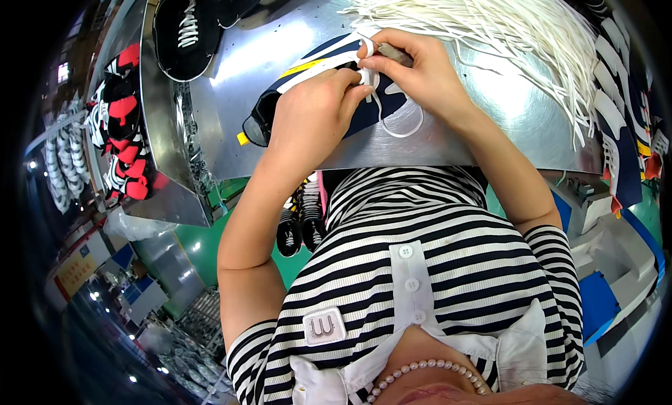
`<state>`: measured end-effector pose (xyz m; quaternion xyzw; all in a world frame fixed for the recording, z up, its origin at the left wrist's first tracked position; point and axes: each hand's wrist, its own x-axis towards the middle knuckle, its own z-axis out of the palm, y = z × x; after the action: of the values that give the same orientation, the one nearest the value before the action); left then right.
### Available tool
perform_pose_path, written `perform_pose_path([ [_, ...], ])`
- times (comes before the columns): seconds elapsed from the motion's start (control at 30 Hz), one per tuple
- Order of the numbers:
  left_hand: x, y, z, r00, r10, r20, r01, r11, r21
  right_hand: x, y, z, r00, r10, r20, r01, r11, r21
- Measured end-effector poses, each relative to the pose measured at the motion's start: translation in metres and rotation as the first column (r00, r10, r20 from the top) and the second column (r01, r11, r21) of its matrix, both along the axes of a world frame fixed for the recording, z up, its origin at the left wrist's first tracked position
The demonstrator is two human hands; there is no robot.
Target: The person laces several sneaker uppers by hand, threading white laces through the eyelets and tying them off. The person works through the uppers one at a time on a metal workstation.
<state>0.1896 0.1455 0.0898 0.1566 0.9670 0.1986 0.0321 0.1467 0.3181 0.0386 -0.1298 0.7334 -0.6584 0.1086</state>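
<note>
A navy shoe upper (381, 104) with white and yellow stripes lies on the metal table, its heel end with a yellow tab toward the left. My left hand (308, 111) is closed on its middle, thumb and fingers pinching near the lace opening. Over the same spot, my right hand (423, 69) is closed around a small tool with a brownish handle (394, 54); the tool's tip is hard to make out. A white shoelace (404, 133) runs from between my fingertips and curls loosely over the upper's near side. My fingers hide part of the lacing.
A large heap of white laces (483, 34) spreads across the far right of the table (238, 150). Black laced uppers (183, 38) sit at the far left. Stacked navy-and-white uppers (619, 143) stand at the right edge, red-and-black ones (124, 125) beyond the left edge.
</note>
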Motion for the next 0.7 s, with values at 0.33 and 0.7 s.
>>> perform_pose_path([
  [0.33,-0.008,0.006,-0.018,0.992,0.130,0.007,-0.130,0.987,0.098,0.031,0.026,-0.005,0.998,0.060,-0.019,-0.059,0.996,0.069],
  [0.7,-0.011,-0.003,-0.018,0.980,0.118,0.159,-0.145,0.974,0.174,0.037,0.019,-0.011,0.995,0.094,-0.016,-0.086,0.955,0.284],
])
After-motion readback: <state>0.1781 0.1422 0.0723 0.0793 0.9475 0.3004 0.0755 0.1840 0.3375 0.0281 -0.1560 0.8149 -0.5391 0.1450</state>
